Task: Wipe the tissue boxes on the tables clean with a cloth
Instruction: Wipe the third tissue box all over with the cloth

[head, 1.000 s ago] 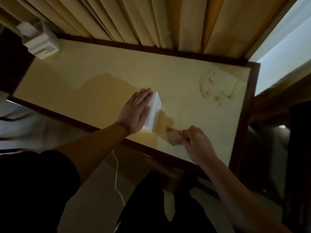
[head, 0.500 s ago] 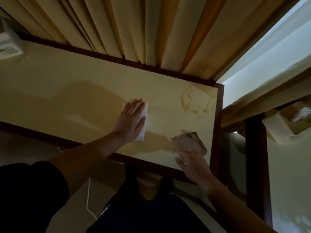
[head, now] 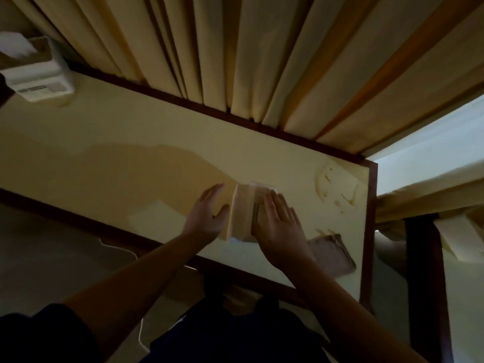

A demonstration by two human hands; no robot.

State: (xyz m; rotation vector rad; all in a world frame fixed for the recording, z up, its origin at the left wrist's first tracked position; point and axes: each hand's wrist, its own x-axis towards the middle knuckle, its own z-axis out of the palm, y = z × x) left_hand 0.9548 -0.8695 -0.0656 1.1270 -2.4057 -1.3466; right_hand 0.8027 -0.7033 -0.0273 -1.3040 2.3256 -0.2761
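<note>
The right hand [head: 279, 226] is lying with straight fingers on the pale tissue box [head: 242, 213] at the middle of the frame. The left hand [head: 207, 217] is touching the box's left side, fingers also straight (neither is gripping). The cloth [head: 331, 254] is lying on the table [head: 104, 158] at lower right. Another tissue box [head: 39, 74] is standing at upper left, before the curtain [head: 248, 61].

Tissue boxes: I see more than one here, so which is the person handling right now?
The flat tissue box mid-table, between the left hand and right hand. The other tissue box, at the far left corner, stands untouched.
</note>
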